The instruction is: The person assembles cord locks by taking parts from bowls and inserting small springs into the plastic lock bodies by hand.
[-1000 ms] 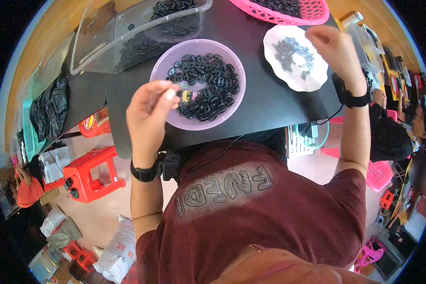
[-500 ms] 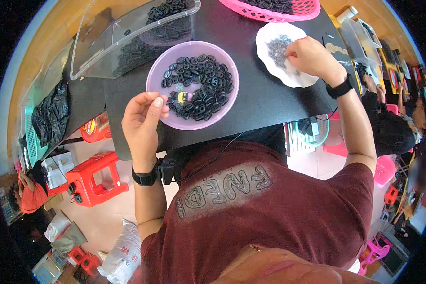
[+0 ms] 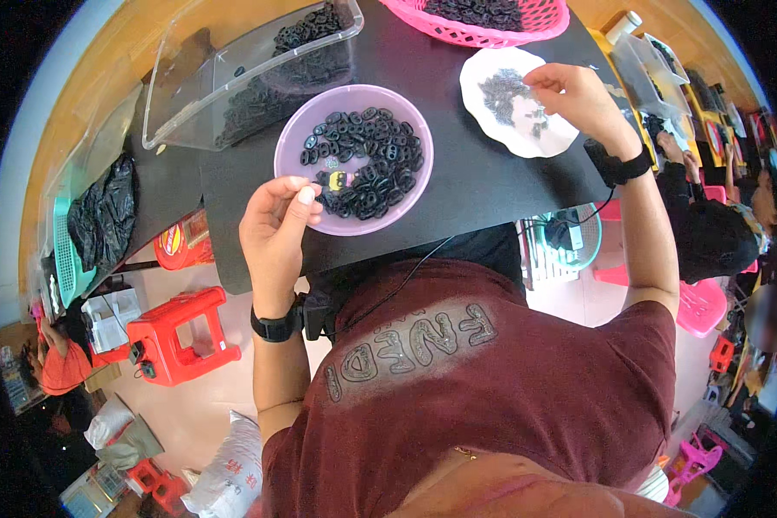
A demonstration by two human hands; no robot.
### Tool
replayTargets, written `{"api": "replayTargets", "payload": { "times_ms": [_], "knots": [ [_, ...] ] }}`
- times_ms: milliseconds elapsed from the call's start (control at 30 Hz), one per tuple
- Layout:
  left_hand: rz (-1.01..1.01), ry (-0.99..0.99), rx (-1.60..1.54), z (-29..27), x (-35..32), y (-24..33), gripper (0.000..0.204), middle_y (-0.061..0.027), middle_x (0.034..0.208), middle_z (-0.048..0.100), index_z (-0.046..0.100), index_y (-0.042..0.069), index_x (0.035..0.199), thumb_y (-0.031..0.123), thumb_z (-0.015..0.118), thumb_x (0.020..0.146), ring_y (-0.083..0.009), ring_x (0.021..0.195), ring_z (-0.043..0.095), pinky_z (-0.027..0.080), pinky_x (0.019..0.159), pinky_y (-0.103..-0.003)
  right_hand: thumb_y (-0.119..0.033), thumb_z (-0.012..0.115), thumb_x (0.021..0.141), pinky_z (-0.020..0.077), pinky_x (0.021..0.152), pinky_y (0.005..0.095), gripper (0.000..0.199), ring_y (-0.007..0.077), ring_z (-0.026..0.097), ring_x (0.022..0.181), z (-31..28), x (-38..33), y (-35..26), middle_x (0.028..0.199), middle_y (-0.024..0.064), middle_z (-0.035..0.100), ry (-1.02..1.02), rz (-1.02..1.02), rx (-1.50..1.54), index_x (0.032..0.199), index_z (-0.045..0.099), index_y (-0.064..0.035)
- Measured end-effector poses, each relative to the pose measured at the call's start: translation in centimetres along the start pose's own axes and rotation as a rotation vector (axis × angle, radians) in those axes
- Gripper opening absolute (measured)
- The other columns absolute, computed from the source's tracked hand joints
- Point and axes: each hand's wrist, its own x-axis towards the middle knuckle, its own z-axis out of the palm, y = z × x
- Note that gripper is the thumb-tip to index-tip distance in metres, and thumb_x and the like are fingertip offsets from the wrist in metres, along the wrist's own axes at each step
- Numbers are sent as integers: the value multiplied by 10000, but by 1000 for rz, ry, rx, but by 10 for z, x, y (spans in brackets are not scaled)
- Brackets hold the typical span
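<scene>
Left fingertips: thumb and forefinger of the left hand (image 3: 276,226) are brought close together at the bowl's near-left edge; I cannot tell whether a small piece sits between them.
Right fingertips: thumb and forefinger of the right hand (image 3: 589,105) are bent toward each other above the plate's right part, with little gap showing; any hold is too small to make out.
Shift at the plate: half a second ago the right fingertips were over the grey heap; now they are nearer the plate's upper right edge, while the left hand remains by the bowl. This suggests the right hand is working from the plate and the left from the bowl.
Bowl: a round, pale purple plastic bowl (image 3: 290,160) contains shiny black oval pieces with paired holes (image 3: 387,186), gathered mostly along its far and right sides.
Plate: a white, wavy-edged plate (image 3: 554,143) carries many tiny grey pieces (image 3: 501,91).
Table beyond: both stand on a black tabletop (image 3: 483,190), with a clear plastic bin (image 3: 181,123) behind to the left and a pink openwork plastic basket (image 3: 457,34) at the far edge, each containing black pieces.
</scene>
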Motion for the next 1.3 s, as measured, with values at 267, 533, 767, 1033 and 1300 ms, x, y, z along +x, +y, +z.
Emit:
{"api": "replayTargets", "payload": {
  "times_ms": [267,533,767,1033,1300],
  "knots": [
    [25,-45,9,6,-10,7,143,-82,950,662,602,9,1037,35,623,898,-113,777,621,507,681,-228,-31,644,799,510,670,255,195,117,618,712,7,-13,-5,843,47,659,48,-91,47,992,660,-1],
    [18,-74,72,5,-18,14,140,-56,940,660,614,18,1028,45,634,893,-95,776,614,501,675,-220,-83,606,863,516,643,265,201,130,632,672,12,-24,-6,824,87,677,43,127,209,1040,674,-15],
    [-6,-105,132,1,-11,20,154,-92,963,668,599,7,1048,49,620,902,-117,786,628,508,683,-234,-117,600,883,523,650,255,239,116,640,674,9,-21,-3,811,94,680,110,151,253,1092,666,-22],
    [-25,-103,162,9,0,24,173,-35,922,653,613,-11,1038,68,654,889,-84,783,611,497,687,-213,-95,611,837,525,712,325,196,240,674,774,10,-15,18,874,145,691,79,1,39,994,689,-7],
    [-123,-71,300,3,6,22,159,-38,933,654,611,-6,1036,63,640,896,-88,771,618,505,687,-222,-81,603,784,508,740,372,148,322,633,809,10,-1,24,861,159,663,-39,-159,-118,881,682,-3]
  ]
}}
